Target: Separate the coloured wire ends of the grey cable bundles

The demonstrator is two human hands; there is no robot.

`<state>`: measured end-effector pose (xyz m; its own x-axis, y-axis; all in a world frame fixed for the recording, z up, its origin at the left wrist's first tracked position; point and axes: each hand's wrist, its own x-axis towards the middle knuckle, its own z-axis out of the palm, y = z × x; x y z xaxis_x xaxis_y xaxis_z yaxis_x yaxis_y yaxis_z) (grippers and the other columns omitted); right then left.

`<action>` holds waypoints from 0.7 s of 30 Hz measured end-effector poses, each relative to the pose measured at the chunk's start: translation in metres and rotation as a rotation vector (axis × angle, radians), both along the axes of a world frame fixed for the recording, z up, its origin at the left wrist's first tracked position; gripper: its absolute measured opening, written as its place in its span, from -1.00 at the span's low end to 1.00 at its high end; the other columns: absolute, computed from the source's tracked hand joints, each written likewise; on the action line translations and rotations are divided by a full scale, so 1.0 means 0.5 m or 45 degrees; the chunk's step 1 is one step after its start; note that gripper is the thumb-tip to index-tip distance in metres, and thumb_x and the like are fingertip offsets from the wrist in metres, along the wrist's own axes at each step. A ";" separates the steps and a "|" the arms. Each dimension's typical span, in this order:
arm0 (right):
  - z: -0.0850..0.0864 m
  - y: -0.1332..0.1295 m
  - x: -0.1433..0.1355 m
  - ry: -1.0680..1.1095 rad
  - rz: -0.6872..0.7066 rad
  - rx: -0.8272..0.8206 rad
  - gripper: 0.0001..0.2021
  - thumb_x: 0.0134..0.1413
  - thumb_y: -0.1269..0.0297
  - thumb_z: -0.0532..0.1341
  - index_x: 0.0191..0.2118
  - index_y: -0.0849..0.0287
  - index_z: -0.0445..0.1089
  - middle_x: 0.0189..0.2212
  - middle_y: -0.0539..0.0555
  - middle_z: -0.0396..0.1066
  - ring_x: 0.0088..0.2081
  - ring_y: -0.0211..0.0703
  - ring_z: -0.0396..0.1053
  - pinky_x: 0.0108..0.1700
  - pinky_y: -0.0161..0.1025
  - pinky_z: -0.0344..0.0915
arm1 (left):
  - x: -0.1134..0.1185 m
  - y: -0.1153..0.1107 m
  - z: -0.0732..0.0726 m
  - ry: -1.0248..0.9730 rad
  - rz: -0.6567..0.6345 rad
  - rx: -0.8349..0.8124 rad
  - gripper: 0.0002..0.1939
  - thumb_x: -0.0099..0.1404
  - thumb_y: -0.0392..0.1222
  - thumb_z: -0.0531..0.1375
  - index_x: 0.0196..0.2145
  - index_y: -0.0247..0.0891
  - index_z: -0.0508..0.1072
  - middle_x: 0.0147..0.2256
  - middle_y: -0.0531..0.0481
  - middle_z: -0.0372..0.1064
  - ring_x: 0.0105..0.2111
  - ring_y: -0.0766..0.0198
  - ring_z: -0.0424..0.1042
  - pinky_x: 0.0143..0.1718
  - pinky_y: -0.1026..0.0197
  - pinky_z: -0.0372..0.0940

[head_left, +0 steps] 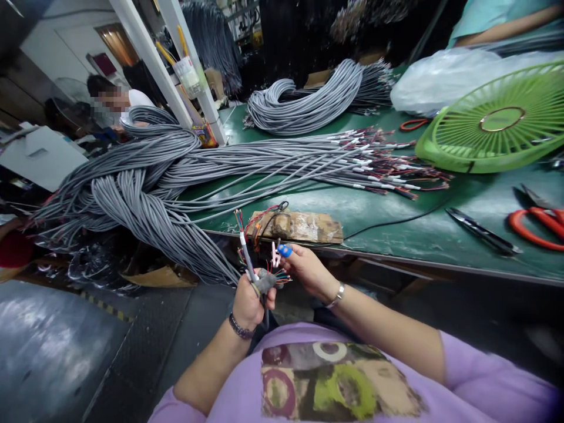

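My left hand (249,302) is closed around grey cables (249,258) whose stripped ends fan out in thin coloured wires; a grey cover sits on one of its digits. One cable end points up toward the bench edge, with a white band below its wires. Close by on the right, my right hand (308,270) is pinched, with a blue cover on a fingertip. At that fingertip is a small pale pink piece (275,255), too small to identify. Just beyond my hands, a worn wooden block (299,227) with wires at its left end lies on the bench edge.
Long grey cables (264,158) cover the green bench (396,235) and hang over its front at left. A coiled bundle (308,108) lies behind. Right are a green fan grille (493,117), black-handled pliers (482,231) and red-handled scissors (535,226). Co-workers are at far left and upper right.
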<state>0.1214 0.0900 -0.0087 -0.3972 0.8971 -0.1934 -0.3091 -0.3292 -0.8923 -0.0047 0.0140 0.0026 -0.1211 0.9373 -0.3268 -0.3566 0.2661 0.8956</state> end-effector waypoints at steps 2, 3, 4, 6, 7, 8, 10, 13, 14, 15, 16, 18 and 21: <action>-0.003 -0.001 -0.002 -0.075 -0.065 0.078 -0.55 -0.16 -0.18 0.27 -0.52 0.19 0.33 -0.60 -0.04 0.30 -0.57 -0.34 0.13 -0.46 -0.33 0.12 | -0.001 0.000 0.001 -0.015 -0.001 -0.004 -0.58 -0.13 0.09 0.35 -0.57 -0.28 0.30 -0.77 0.13 0.22 -0.83 0.46 0.10 -0.80 0.38 -0.02; -0.004 -0.001 -0.004 -0.060 -0.042 0.069 -0.52 -0.14 -0.21 0.24 -0.52 0.19 0.34 -0.59 -0.03 0.31 -0.56 -0.33 0.14 -0.46 -0.33 0.13 | -0.001 0.001 0.001 -0.021 -0.005 -0.004 -0.60 -0.12 0.08 0.35 -0.57 -0.28 0.30 -0.77 0.13 0.23 -0.83 0.46 0.10 -0.80 0.38 -0.01; -0.004 -0.001 -0.006 -0.012 0.005 0.028 -0.50 -0.14 -0.24 0.21 -0.51 0.19 0.34 -0.59 -0.02 0.31 -0.56 -0.32 0.15 -0.46 -0.32 0.13 | 0.000 0.001 0.001 -0.025 -0.009 -0.003 -0.61 -0.12 0.07 0.34 -0.57 -0.28 0.30 -0.77 0.13 0.23 -0.83 0.46 0.10 -0.80 0.38 -0.01; -0.003 -0.001 -0.013 0.128 0.105 -0.116 -0.48 -0.15 -0.27 0.21 -0.51 0.20 0.35 -0.60 -0.01 0.30 -0.55 -0.31 0.17 -0.46 -0.32 0.15 | 0.001 0.003 -0.002 -0.026 -0.013 -0.001 -0.62 -0.09 0.05 0.34 -0.57 -0.28 0.30 -0.77 0.13 0.23 -0.83 0.46 0.10 -0.80 0.38 -0.01; -0.001 -0.001 -0.016 0.192 0.132 -0.196 -0.48 -0.17 -0.26 0.23 -0.51 0.21 0.35 -0.60 -0.01 0.30 -0.55 -0.31 0.18 -0.47 -0.32 0.16 | 0.001 0.004 -0.004 -0.025 -0.013 -0.001 -0.63 -0.09 0.04 0.33 -0.57 -0.28 0.30 -0.77 0.13 0.24 -0.83 0.47 0.10 -0.80 0.38 -0.01; 0.002 0.000 -0.019 0.242 0.137 -0.266 -0.49 -0.19 -0.24 0.25 -0.51 0.21 0.35 -0.61 -0.01 0.30 -0.56 -0.31 0.18 -0.48 -0.32 0.16 | 0.002 0.005 -0.006 -0.025 -0.013 -0.001 -0.63 -0.08 0.03 0.33 -0.57 -0.28 0.30 -0.77 0.13 0.24 -0.83 0.47 0.10 -0.80 0.38 -0.01; 0.007 0.001 -0.024 0.304 0.110 -0.358 -0.51 -0.21 -0.20 0.30 -0.53 0.21 0.34 -0.63 -0.02 0.29 -0.58 -0.32 0.18 -0.52 -0.33 0.14 | 0.003 0.005 -0.010 -0.023 -0.013 0.000 -0.65 -0.07 0.02 0.33 -0.56 -0.28 0.31 -0.76 0.13 0.24 -0.83 0.47 0.10 -0.80 0.39 -0.01; 0.012 0.001 -0.027 0.345 0.061 -0.382 -0.54 -0.22 -0.14 0.34 -0.57 0.21 0.32 -0.66 -0.03 0.28 -0.60 -0.33 0.17 -0.56 -0.35 0.11 | 0.005 0.006 -0.013 -0.007 -0.029 -0.005 -0.65 -0.06 0.02 0.33 -0.57 -0.29 0.31 -0.76 0.13 0.24 -0.83 0.46 0.11 -0.81 0.39 0.00; 0.013 0.001 -0.028 0.351 0.056 -0.386 -0.55 -0.21 -0.13 0.34 -0.57 0.21 0.32 -0.66 -0.03 0.28 -0.60 -0.33 0.17 -0.57 -0.36 0.11 | 0.005 0.006 -0.014 0.000 -0.035 -0.011 -0.64 -0.06 0.03 0.33 -0.57 -0.29 0.31 -0.76 0.13 0.24 -0.83 0.46 0.11 -0.81 0.39 0.00; 0.013 0.001 -0.028 0.356 0.057 -0.398 -0.56 -0.21 -0.12 0.34 -0.57 0.22 0.33 -0.66 -0.02 0.29 -0.60 -0.33 0.17 -0.57 -0.36 0.12 | 0.005 0.006 -0.015 0.006 -0.037 -0.017 -0.64 -0.06 0.03 0.32 -0.57 -0.29 0.31 -0.76 0.13 0.24 -0.83 0.47 0.12 -0.81 0.39 0.01; 0.012 0.000 -0.027 0.366 0.062 -0.415 -0.57 -0.19 -0.11 0.34 -0.55 0.22 0.34 -0.65 -0.02 0.30 -0.60 -0.34 0.18 -0.57 -0.37 0.13 | 0.005 0.006 -0.016 0.011 -0.036 -0.019 -0.63 -0.06 0.04 0.32 -0.57 -0.29 0.31 -0.76 0.14 0.24 -0.83 0.47 0.12 -0.81 0.39 0.01; 0.010 -0.001 -0.025 0.404 0.082 -0.453 -0.59 -0.15 -0.09 0.33 -0.50 0.23 0.37 -0.63 -0.01 0.32 -0.59 -0.33 0.21 -0.56 -0.38 0.16 | 0.005 0.005 -0.017 0.016 -0.032 -0.015 -0.62 -0.07 0.05 0.33 -0.57 -0.29 0.31 -0.76 0.14 0.24 -0.83 0.47 0.11 -0.81 0.39 0.01; 0.009 -0.001 -0.017 0.451 0.145 -0.510 -0.59 -0.03 -0.11 0.24 -0.43 0.21 0.38 -0.60 0.00 0.34 -0.57 -0.31 0.24 -0.55 -0.38 0.19 | 0.004 -0.001 -0.016 0.015 -0.035 -0.008 -0.61 -0.09 0.06 0.34 -0.59 -0.29 0.30 -0.77 0.13 0.24 -0.84 0.47 0.11 -0.82 0.40 0.01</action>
